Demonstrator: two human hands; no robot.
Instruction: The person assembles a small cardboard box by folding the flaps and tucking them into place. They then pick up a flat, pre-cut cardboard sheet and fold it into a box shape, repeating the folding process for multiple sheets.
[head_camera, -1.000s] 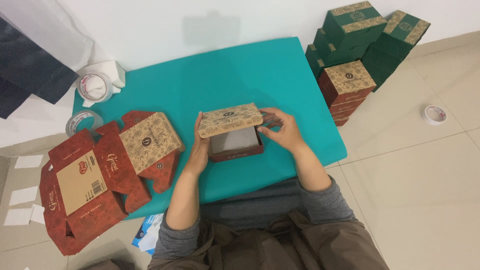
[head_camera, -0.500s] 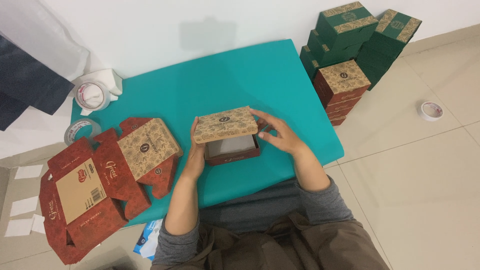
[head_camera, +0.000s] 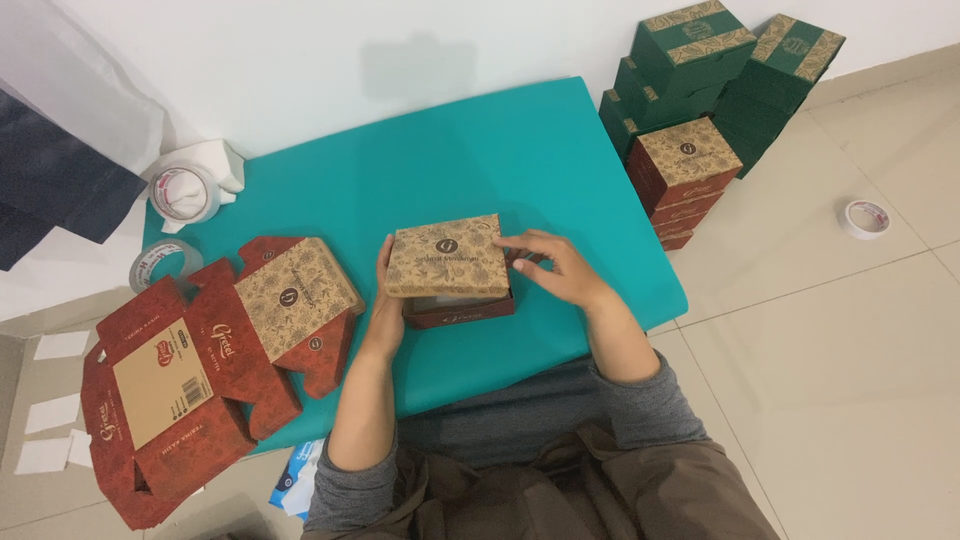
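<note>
Teal matting covers the counter (head_camera: 500, 160), which stands against a white wall on a pale tiled floor (head_camera: 850, 380). Green boxes (head_camera: 700, 50) are stacked on the floor past its right end, with red boxes (head_camera: 685, 170) piled just in front of them and a small tape roll (head_camera: 866, 218) lying well apart on the tiles. At the left end sit a large tape roll (head_camera: 182, 192) and a second roll (head_camera: 160, 262). Flat red box blanks (head_camera: 200, 360) overlap the counter's near left corner, with white slips (head_camera: 50, 420) beside them.

Near the front edge, in the middle, stands a red box (head_camera: 455, 310) with its patterned tan lid (head_camera: 447, 257) lowered almost shut. The left hand (head_camera: 382, 300) is pressed flat against the box's left side, fingers extended up to the lid's edge. The right hand (head_camera: 555, 268) lies loosely curled at the right side, fingertips touching the lid's right edge; it appears to pinch a side flap there, though that spot is hard to make out.
</note>
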